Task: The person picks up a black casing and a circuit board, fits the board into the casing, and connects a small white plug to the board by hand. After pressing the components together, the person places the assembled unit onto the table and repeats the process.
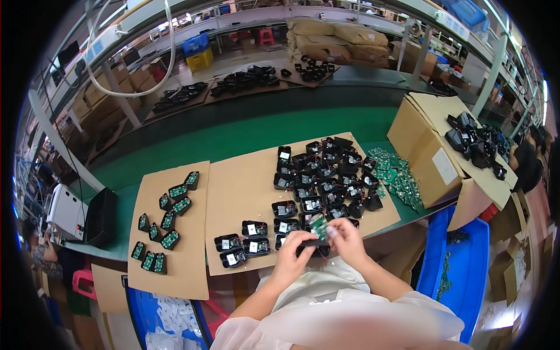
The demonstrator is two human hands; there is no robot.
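Observation:
Near the front edge of the bench, my left hand (293, 254) is closed around a small black plastic housing (320, 251), partly hidden by the fingers. My right hand (349, 240) pinches a green circuit board (318, 227) just above that housing. Both hands almost meet. Beyond them, rows of open black housings (313, 204) with silvery parts and thin red wires stand on a cardboard sheet (239, 186). A heap of loose green circuit boards (396, 178) lies to their right.
Several black housings with green boards (168, 220) sit on the left cardboard sheet (140, 204). A carton (429, 151) carrying black parts (475, 140) stands at the right. Blue bins (466, 256) are below the bench's right end. Behind runs a green belt (233, 140).

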